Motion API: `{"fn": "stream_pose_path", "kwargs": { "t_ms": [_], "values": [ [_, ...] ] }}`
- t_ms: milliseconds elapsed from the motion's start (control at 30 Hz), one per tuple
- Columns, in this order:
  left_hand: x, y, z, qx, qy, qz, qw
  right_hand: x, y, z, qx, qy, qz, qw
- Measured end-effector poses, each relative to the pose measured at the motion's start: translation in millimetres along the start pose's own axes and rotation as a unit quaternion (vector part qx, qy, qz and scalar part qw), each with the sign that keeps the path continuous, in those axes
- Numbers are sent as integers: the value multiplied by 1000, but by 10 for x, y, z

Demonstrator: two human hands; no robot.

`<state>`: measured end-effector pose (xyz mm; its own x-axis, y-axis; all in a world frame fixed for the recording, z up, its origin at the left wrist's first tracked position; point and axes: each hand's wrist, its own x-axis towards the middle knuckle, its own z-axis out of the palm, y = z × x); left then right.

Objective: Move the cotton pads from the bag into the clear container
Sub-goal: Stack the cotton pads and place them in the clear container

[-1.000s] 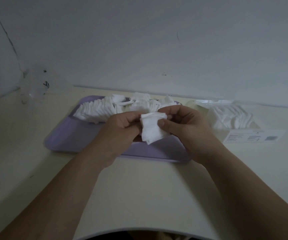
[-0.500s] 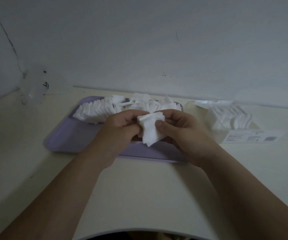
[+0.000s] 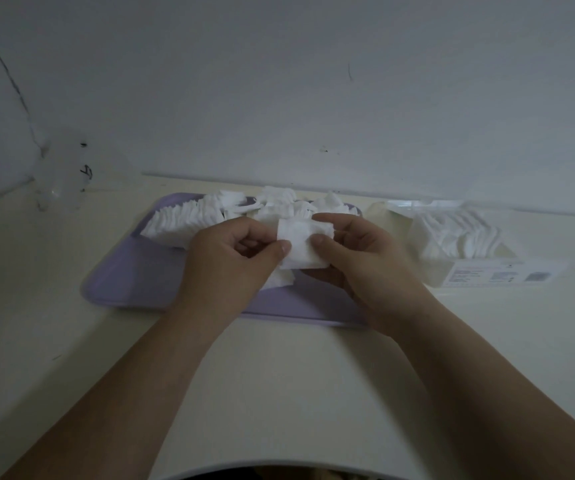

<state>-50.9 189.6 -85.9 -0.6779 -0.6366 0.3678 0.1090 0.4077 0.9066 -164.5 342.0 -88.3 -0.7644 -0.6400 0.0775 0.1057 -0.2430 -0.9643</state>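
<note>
The step in hand appears to be squaring up a small stack of white square cotton pads (image 3: 298, 245) before it goes to the clear rectangular plastic container (image 3: 400, 237). That container sits on the cream counter (image 3: 296, 382) at about 3 o'clock from the hands, already partly filled with upright pads.

To do this well, the edges should be tapped flush and the stack kept pinched from both faces, since loose pads fan out and slip easily. It should then go in on edge beside the row already there, not laid flat on top.

The left hand (image 3: 227, 265) has its fingers curled, with the thumb pressing the stack's left edge. The right hand (image 3: 365, 268) pinches the right side, thumb on the front face and fingers behind. Both forearms reach in from 6 o'clock, with the wrists above the lavender plastic tray (image 3: 130, 275).

More white pads (image 3: 182, 220) lie heaped across the tray at 11 to 12 o'clock. A crumpled clear plastic shape (image 3: 61, 174) at 10 o'clock may be the bag; I cannot tell.
</note>
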Motion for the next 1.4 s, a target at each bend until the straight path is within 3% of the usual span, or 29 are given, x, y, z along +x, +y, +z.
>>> {"fn": "stream_pose_path", "kwargs": {
  "t_ms": [167,400,633,933,1167,1333,1400],
  "values": [
    [-21,41,5,27,32,37,998,3,-39,20,49,1,25,998],
    [94,-54,-84,-32,122,-38,991,32,-64,-23,55,24,18,998],
    [39,16,-39,-84,-3,-90,992,-5,-110,-53,47,-109,14,993],
    [-3,45,-54,-134,-162,-105,972,5,-107,-59,17,-80,-10,997],
    [-8,53,-64,-153,-187,-93,966,38,-72,-76,38,-62,-3,997],
    [45,90,-42,-210,-171,-175,947,43,-60,-72,39,-39,1,998],
    [36,91,-47,-214,-167,-181,945,20,-67,-39,-22,-13,-17,1000]
  ]
}}
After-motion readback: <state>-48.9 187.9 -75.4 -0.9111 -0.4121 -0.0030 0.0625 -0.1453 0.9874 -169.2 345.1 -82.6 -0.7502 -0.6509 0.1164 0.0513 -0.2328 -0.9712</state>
